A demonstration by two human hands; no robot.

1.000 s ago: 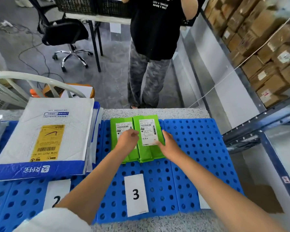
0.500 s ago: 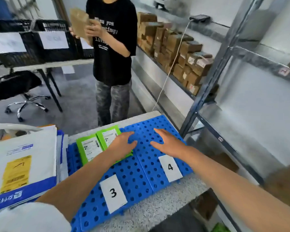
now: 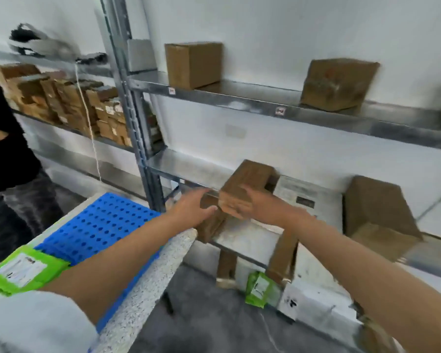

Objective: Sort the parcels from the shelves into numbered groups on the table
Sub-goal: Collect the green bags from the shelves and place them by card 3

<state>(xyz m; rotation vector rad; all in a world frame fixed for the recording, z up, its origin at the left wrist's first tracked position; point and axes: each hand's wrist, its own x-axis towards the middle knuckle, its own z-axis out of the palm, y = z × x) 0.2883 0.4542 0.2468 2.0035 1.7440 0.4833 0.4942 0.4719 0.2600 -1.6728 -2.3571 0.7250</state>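
Observation:
A brown cardboard box (image 3: 248, 180) sits on the middle metal shelf (image 3: 239, 240), stacked on a second brown box (image 3: 209, 228). My right hand (image 3: 262, 207) grips the upper box at its near lower corner, fingers curled over it. Beside it, my left hand (image 3: 192, 210) reaches with fingers straight, its tips touching the left side of the lower box. The view is blurred. Two green parcels (image 3: 23, 271) lie on the blue perforated mat (image 3: 99, 225) on the table at lower left.
More brown boxes stand on the upper shelf (image 3: 194, 63) (image 3: 339, 84), and an open carton (image 3: 377, 215) sits to the right. A green parcel (image 3: 259, 289) lies below the shelf. A person in black (image 3: 3, 138) stands at left by stacked boxes (image 3: 69, 105).
The view swung right from the table to the shelves. Both hands left the blue mat and reached to the brown boxes; my right hand took hold of the upper one.

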